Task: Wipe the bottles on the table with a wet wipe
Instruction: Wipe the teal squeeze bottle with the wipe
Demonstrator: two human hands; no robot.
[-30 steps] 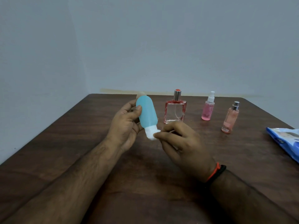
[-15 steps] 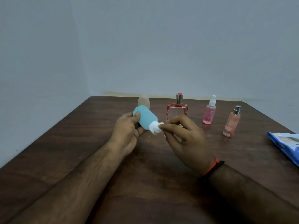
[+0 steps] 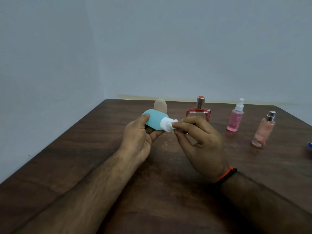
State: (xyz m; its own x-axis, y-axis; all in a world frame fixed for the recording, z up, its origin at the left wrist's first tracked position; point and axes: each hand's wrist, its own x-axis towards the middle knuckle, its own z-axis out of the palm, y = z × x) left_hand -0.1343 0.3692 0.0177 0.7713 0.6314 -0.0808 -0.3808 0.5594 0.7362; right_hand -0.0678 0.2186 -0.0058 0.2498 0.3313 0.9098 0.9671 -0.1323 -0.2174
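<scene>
My left hand (image 3: pixel 138 139) grips a light blue bottle (image 3: pixel 154 121) above the table, lying almost level with its white cap (image 3: pixel 165 124) pointing right. My right hand (image 3: pixel 200 142) pinches a small white wet wipe (image 3: pixel 173 126) between thumb and fingers and presses it against that cap. A beige bottle (image 3: pixel 160 105) stands just behind the blue one, partly hidden by it. Standing on the table to the right are a red square perfume bottle (image 3: pixel 199 108), a pink spray bottle (image 3: pixel 235 119) and a peach spray bottle (image 3: pixel 263 132).
The dark wooden table (image 3: pixel 84 157) sits in a corner between two plain walls. A blue wipe packet (image 3: pixel 309 146) pokes in at the right edge. A few white specks lie on the table under my hands.
The blue bottle has tipped from cap-down to almost level and moved a little farther from me. My right hand stayed at the cap with the wipe.
</scene>
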